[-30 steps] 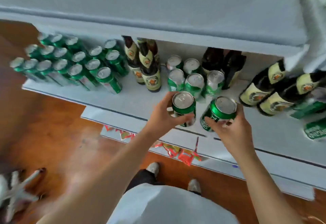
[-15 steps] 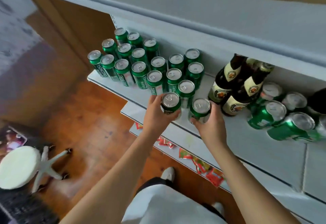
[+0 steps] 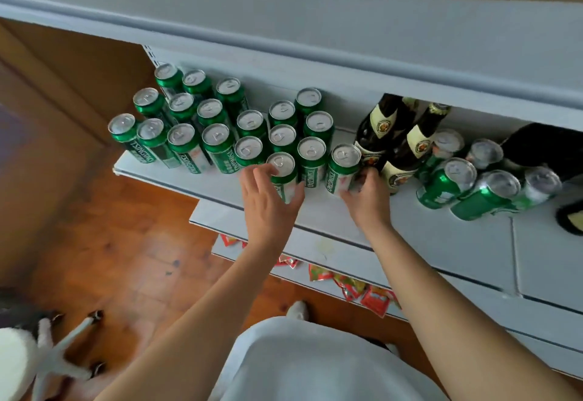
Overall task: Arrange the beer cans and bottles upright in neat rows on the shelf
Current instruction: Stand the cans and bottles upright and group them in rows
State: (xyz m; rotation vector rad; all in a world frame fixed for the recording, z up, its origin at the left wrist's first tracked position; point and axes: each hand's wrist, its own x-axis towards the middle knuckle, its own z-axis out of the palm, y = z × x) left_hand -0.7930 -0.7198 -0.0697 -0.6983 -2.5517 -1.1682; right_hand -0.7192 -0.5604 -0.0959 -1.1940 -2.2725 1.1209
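Two green cans stand upright at the front of the white shelf (image 3: 331,211), one in each hand. The left can (image 3: 282,176) sits at the near end of a row, and the left hand (image 3: 268,201) wraps its near side, thumb on the can's right and fingers spread past its left. The right can (image 3: 342,168) stands just right of the block, beside a can (image 3: 312,159) that separates it from the left one; the right hand (image 3: 367,201) grips its lower right side with curled fingers. Behind and to the left, the block of upright green cans (image 3: 217,123) fills the shelf in rows. Just right of the right can, two dark bottles (image 3: 397,138) with cream labels stand together. Further right, several cans (image 3: 467,186) sit loosely grouped, some tilted. Another dark bottle (image 3: 542,148) is at the far right. On a lower shelf lie red snack packets (image 3: 362,290).
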